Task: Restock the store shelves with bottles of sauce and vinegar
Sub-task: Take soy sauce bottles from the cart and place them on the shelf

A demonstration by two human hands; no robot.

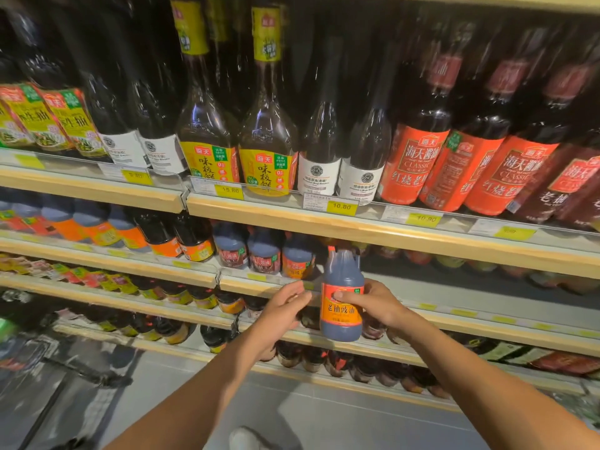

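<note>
sauce bottle held up at the second shelf

a person's right hand (373, 305) grips a dark sauce bottle (342, 295) with an orange label, thumb laid across the front of the label and fingers curled round the far side. the bottle is upright, held in the air in front of the edge of the second shelf (406, 237), its orange cap just under that wooden edge. the left hand (282, 311) hovers just beside the bottle on its left, fingers loosely curled and holding nothing; whether its fingertips touch the bottle cannot be told.

just to the left of the held bottle, three small bottles (264, 253) of a like shape stand in a row on the shelf below the wooden edge, and the stretch of that shelf to the right of the held bottle shows bare grey board (454, 287). on the top shelf stand tall bottles: two with yellow labels (238, 164), white-labelled ones (341, 177) beside them, and red-labelled ones (454, 170) farther right. yellow price tags (341, 206) sit in the rail along the shelf edge. lower shelves carry jars and small bottles, blurred. at the bottom of the view a white shoe (246, 440) rests on the grey floor.
</note>
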